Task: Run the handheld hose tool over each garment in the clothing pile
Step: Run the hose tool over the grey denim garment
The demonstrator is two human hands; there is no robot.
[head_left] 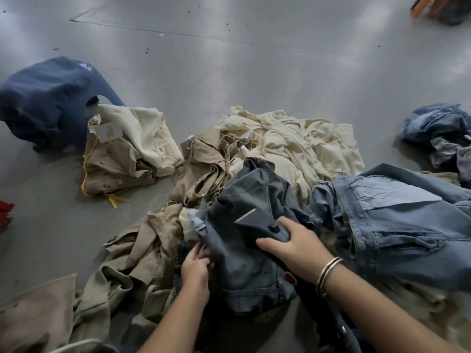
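A dark grey-blue denim garment (244,205) lies on top of the clothing pile (204,164) on the floor in front of me. My right hand (293,244) grips a fold of it near a dark tag, fingers curled into the cloth. My left hand (196,266) pinches the garment's left edge where it meets khaki clothes (142,253). The black hose tool (290,277), with a red spot on it, shows under my right wrist, and its dark hose (334,324) runs down toward me. How the tool is held is hidden by my arm.
Cream garments (300,141) lie behind the pile and light blue jeans (397,225) to the right. A navy garment (46,98) and a cream and khaki heap (122,149) sit at left. More denim (443,133) is at far right. Grey floor (229,59) stretches beyond.
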